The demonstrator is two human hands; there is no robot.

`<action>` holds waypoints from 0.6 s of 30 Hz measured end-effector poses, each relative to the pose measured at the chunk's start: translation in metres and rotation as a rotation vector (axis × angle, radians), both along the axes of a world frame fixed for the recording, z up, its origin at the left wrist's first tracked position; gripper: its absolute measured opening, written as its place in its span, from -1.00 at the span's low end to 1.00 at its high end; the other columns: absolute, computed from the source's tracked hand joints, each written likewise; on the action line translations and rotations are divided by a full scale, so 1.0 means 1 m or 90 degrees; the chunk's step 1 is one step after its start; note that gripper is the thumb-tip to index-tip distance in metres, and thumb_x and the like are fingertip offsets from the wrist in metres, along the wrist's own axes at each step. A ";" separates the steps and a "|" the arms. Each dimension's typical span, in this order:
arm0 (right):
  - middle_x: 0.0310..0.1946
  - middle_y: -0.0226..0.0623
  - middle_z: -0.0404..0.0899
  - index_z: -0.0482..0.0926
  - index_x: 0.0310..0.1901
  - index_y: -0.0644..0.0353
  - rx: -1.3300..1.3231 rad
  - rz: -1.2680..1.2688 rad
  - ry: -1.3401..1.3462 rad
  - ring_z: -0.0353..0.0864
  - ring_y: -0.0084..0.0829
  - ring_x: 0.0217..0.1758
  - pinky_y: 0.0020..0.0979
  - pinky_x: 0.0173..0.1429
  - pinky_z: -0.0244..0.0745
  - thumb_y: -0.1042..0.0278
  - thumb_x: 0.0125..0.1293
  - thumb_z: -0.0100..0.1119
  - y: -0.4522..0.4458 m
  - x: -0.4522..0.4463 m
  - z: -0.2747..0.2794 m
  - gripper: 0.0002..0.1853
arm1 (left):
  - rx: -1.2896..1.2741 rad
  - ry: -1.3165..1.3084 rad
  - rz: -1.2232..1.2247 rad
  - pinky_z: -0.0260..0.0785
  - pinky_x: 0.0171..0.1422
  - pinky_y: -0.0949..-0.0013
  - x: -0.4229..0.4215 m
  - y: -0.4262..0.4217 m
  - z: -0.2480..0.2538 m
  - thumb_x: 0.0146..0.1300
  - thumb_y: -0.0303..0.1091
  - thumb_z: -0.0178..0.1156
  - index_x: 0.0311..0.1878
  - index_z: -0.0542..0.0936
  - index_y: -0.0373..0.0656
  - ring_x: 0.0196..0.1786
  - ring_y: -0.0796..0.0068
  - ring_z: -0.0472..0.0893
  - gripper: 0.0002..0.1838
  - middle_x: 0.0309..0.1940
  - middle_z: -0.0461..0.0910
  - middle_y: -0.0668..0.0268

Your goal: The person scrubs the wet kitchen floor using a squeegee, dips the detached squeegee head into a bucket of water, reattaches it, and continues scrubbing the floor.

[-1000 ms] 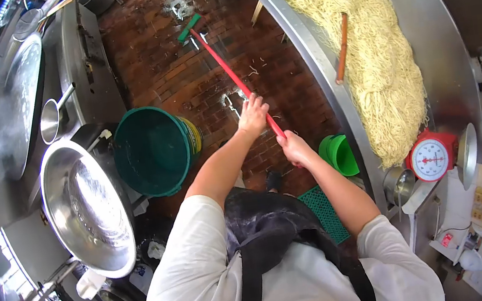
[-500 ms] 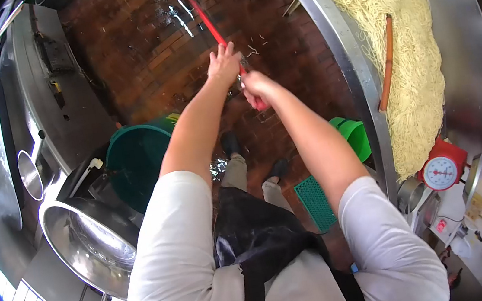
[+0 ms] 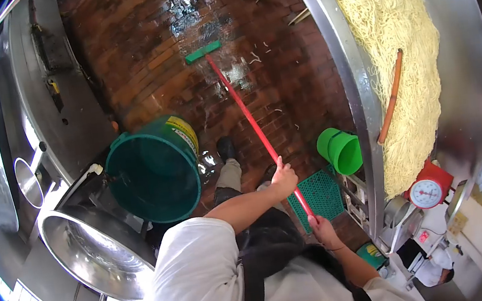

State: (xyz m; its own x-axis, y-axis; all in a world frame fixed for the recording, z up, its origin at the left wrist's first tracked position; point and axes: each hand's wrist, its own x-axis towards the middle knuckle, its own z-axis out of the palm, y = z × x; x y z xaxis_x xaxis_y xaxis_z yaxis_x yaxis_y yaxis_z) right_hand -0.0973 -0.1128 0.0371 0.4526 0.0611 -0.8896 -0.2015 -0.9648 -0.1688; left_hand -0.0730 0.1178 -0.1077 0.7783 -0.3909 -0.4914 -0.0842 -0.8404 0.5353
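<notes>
A broom [image 3: 246,113] with a long red handle slants across the middle of the view. Its narrow green head [image 3: 202,52] rests on the wet brick floor, away from my body. My left hand [image 3: 283,178] is closed around the handle about two thirds of the way down. Near the handle's end, close to my right side, my right hand [image 3: 324,231] also grips it. Small pale strands [image 3: 254,57] lie on the floor to the right of the head. Bristles under the head cannot be made out.
A large dark green tub [image 3: 153,174] stands to the left, beside a steel bowl [image 3: 92,249]. On the right are a bright green bucket [image 3: 342,152], a perforated green crate [image 3: 318,194] and a steel-edged table [image 3: 340,70] heaped with noodles [image 3: 407,68]. A red scale [image 3: 428,188] sits there too.
The broom has come back toward me, its head sliding from the far edge of view to nearer floor. Both hands have drawn in closer to my body, the right one furthest.
</notes>
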 end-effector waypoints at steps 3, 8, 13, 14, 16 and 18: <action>-0.62 -0.33 0.46 0.56 -0.31 0.20 0.103 0.086 -0.083 0.48 -0.44 -0.58 -0.29 -0.45 0.39 -0.20 0.53 -0.03 0.019 0.006 -0.013 -0.45 | 0.072 -0.050 0.017 0.00 0.55 -0.36 0.004 0.040 0.019 0.22 -0.20 0.18 -0.17 0.78 0.04 0.09 0.20 0.55 -0.76 -0.18 0.67 0.35; -0.33 0.20 0.60 0.47 -0.10 0.29 0.215 0.106 0.018 0.63 0.23 -0.18 0.02 -0.11 0.49 -0.09 0.58 -0.16 0.243 0.103 -0.066 -0.50 | 0.341 -0.351 0.255 0.38 0.24 -0.01 0.046 0.228 -0.046 0.00 -0.27 0.21 -0.48 0.68 -0.08 -0.09 0.15 0.56 -0.87 -0.37 0.62 0.24; -0.50 0.12 0.59 0.46 -0.01 0.31 0.213 0.149 0.130 0.65 -0.01 -0.54 -0.02 -0.48 0.51 0.11 0.51 -0.14 0.422 0.134 -0.085 -0.62 | 0.286 -0.215 0.372 0.21 0.48 -0.11 0.041 0.394 -0.091 0.24 -0.10 0.27 -0.10 0.70 -0.04 0.38 0.06 0.39 -0.72 0.04 0.58 0.17; -0.44 0.17 0.61 0.47 -0.01 0.31 0.221 0.191 0.112 0.66 0.06 -0.43 0.01 -0.37 0.53 0.09 0.51 -0.14 0.413 0.124 -0.100 -0.61 | 0.303 -0.141 0.344 0.15 0.53 -0.14 0.032 0.400 -0.094 0.27 -0.04 0.27 -0.04 0.69 -0.03 0.46 0.07 0.32 -0.67 0.10 0.56 0.17; -0.31 0.25 0.63 0.50 0.00 0.30 0.205 0.230 0.088 0.66 0.18 -0.20 0.07 -0.15 0.54 0.06 0.52 -0.13 0.379 0.103 -0.124 -0.58 | 0.378 -0.088 0.271 0.11 0.53 -0.18 0.011 0.371 -0.111 0.27 0.03 0.24 0.00 0.68 0.00 0.43 0.06 0.35 -0.62 0.14 0.56 0.17; -0.18 0.29 0.63 0.53 0.00 0.30 0.116 0.180 0.106 0.59 0.28 0.04 0.12 0.09 0.49 0.01 0.53 -0.13 0.330 0.088 -0.108 -0.55 | 0.402 -0.051 0.198 0.07 0.51 -0.27 -0.012 0.309 -0.120 0.33 -0.21 0.10 -0.04 0.74 0.04 0.36 0.07 0.42 -0.72 0.09 0.63 0.20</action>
